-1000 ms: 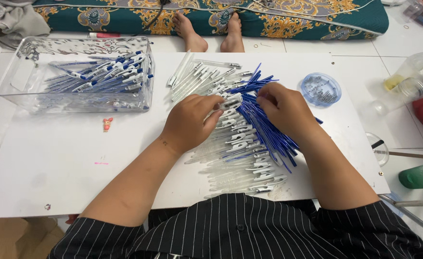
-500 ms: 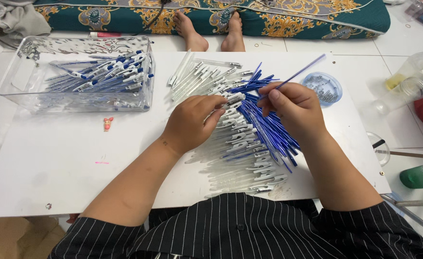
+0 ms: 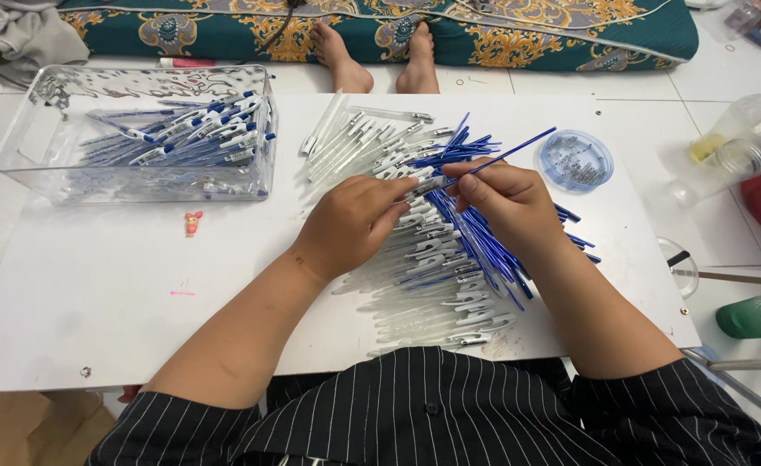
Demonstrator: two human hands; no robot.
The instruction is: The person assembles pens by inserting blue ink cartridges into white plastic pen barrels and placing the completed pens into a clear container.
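My left hand (image 3: 350,223) pinches a clear pen barrel (image 3: 422,187) over a heap of clear barrels (image 3: 437,285) and blue ink refills (image 3: 484,246) on the white board. My right hand (image 3: 510,200) grips a thin blue refill (image 3: 518,147), its near end meeting the barrel's mouth and its far end pointing up to the right. The two hands nearly touch above the heap.
A clear plastic bin (image 3: 44,160) with finished blue and white pens stands at the far left. A round blue lid (image 3: 575,160) of small parts lies right of the heap. Another person's bare feet (image 3: 376,52) rest beyond the board. A small red figure (image 3: 193,223) lies on the white board (image 3: 122,293).
My right hand has lifted a blue refill out of the heap and brought its end to the barrel held in my left hand.
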